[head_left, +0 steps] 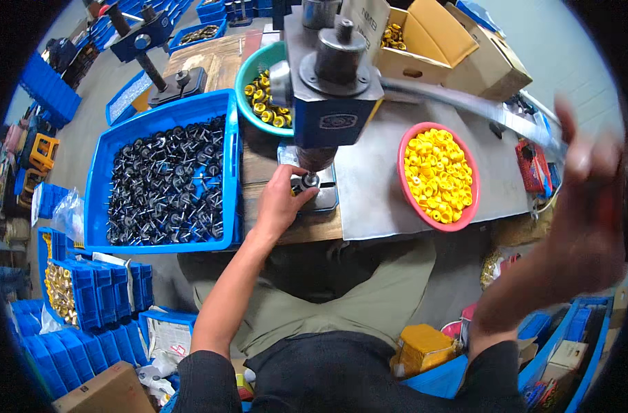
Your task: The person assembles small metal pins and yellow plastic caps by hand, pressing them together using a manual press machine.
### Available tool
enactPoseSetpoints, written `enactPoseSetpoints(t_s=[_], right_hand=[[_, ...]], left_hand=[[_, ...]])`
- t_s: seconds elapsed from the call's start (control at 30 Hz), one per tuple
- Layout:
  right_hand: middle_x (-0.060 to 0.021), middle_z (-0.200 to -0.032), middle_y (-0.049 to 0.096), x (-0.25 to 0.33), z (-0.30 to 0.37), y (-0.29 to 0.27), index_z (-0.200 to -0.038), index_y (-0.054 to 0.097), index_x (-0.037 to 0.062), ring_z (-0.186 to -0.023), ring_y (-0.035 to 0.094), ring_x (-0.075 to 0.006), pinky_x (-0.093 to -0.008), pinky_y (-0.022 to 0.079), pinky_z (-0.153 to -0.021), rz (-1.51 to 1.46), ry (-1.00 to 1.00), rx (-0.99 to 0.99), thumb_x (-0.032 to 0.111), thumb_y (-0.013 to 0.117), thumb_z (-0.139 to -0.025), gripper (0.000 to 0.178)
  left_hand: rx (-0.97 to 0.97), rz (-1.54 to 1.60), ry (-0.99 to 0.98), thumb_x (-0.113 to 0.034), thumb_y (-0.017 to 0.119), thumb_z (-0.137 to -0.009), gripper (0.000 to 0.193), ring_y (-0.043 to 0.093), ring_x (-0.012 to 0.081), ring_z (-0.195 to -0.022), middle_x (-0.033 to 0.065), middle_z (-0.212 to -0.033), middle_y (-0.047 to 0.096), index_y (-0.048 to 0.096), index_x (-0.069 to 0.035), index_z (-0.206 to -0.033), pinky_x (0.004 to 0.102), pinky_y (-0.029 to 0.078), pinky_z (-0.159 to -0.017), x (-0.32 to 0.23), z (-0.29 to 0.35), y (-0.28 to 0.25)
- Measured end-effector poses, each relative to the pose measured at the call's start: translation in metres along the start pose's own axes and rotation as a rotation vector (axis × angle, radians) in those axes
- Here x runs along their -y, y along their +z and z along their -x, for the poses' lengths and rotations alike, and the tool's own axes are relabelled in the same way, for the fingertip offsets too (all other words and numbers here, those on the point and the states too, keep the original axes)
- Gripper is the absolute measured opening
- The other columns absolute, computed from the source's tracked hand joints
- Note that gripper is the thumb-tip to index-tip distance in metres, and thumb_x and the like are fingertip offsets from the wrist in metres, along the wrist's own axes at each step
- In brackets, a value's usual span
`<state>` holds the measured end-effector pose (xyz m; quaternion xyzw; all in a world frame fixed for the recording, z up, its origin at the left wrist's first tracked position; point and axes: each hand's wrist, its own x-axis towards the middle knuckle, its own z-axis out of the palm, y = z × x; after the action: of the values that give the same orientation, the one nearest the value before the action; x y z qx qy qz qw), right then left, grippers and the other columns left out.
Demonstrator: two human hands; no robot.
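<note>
My left hand (278, 204) reaches onto the base plate (326, 198) of a blue bench press (334, 117). Its thumb and fingers pinch a small dark round part (310, 180) directly below the ram (316, 158). The fingers partly cover that part, so its full shape is hidden. At the right, my right hand (592, 179) is smeared by motion. It is closed at the outer end of the long metal press lever (479, 109), which is blurred too.
To the left, a blue bin (233, 172) holds many black parts with metal pins. A green bowl (243, 103) of yellow-and-dark pieces stands behind it. Right of the press is a pink bowl (401, 175) of yellow caps. Open cardboard boxes (414, 65) stand at the back.
</note>
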<state>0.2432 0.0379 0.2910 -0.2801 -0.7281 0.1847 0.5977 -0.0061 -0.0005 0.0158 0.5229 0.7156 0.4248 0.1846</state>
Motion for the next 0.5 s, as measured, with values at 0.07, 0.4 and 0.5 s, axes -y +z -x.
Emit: enactPoseSetpoints(t_s=[0.07,0.4,0.5], right_hand=[[-0.0198,-0.122,0.064,0.006,0.026,-0.020,-0.146,0.038,-0.0026,-0.116,0.061,-0.0311,-0.0508,0.039,-0.110,0.003,0.023,0.161,0.018,0.041,-0.099,0.052],[-0.0275,-0.131,0.055,-0.107,0.191,0.030,-0.132,0.051,-0.0068,-0.123,0.056,-0.0358,-0.0454,0.044,-0.105,-0.117,0.115,-0.001,0.018,0.034,-0.101,0.043],[-0.0265,-0.122,0.060,-0.095,0.179,0.021,-0.119,0.060,-0.0051,-0.103,0.066,-0.0299,-0.0367,0.058,-0.080,-0.087,0.113,0.134,0.024,0.041,-0.103,0.038]], left_hand=[[-0.016,0.027,0.037,-0.017,0.082,-0.075,0.040,0.065,0.0350,-0.090,0.0147,-0.101,0.064,0.060,-0.005,-0.106,0.0420,0.051,-0.074,0.006,-0.001,0.007],[-0.029,-0.041,0.131,-0.017,0.082,-0.075,0.044,0.063,0.0363,-0.089,0.0170,-0.102,0.062,0.056,-0.003,-0.107,0.0432,0.050,-0.075,0.003,-0.005,0.020],[-0.063,-0.057,0.163,-0.013,0.082,-0.074,0.044,0.063,0.0373,-0.095,0.0169,-0.103,0.062,0.056,-0.002,-0.107,0.0429,0.050,-0.078,0.017,0.000,0.013]])
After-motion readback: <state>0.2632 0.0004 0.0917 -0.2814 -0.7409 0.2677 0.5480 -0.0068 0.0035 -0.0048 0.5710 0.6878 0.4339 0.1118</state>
